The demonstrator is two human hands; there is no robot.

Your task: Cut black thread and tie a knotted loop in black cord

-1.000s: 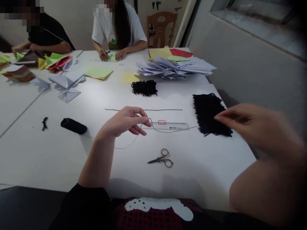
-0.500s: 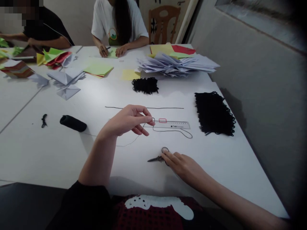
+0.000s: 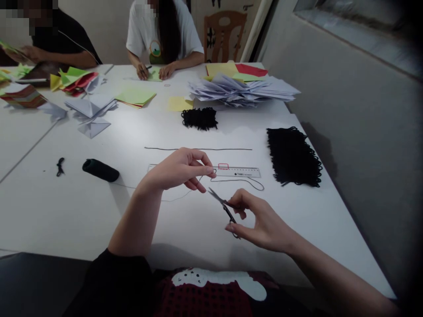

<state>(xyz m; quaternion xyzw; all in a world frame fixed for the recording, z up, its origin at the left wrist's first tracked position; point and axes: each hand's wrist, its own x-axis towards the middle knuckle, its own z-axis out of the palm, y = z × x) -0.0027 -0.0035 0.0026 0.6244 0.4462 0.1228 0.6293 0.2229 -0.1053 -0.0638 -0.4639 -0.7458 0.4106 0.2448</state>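
Observation:
My left hand (image 3: 185, 169) pinches a thin dark cord (image 3: 244, 179) between thumb and forefinger, above the left part of a clear ruler (image 3: 218, 171). The cord's looped part lies to the right, in front of the ruler. Another stretch runs left toward a black spool (image 3: 101, 170). My right hand (image 3: 259, 220) holds small dark scissors (image 3: 224, 206) by the handles, their tips just below my left fingertips. A separate straight length of cord (image 3: 198, 149) lies behind the ruler.
Black bundles of looped cord lie at the right (image 3: 294, 156) and further back (image 3: 200, 119). A tiny cord knot (image 3: 60, 167) sits left. Behind are a folded white paper pile (image 3: 244, 90), green sheets (image 3: 135, 96) and two people working across the table (image 3: 158, 229).
My right hand has lifted the scissors off the table and turned them, bringing the blades up toward my left fingers. My left hand has shifted slightly right, still pinching the cord.

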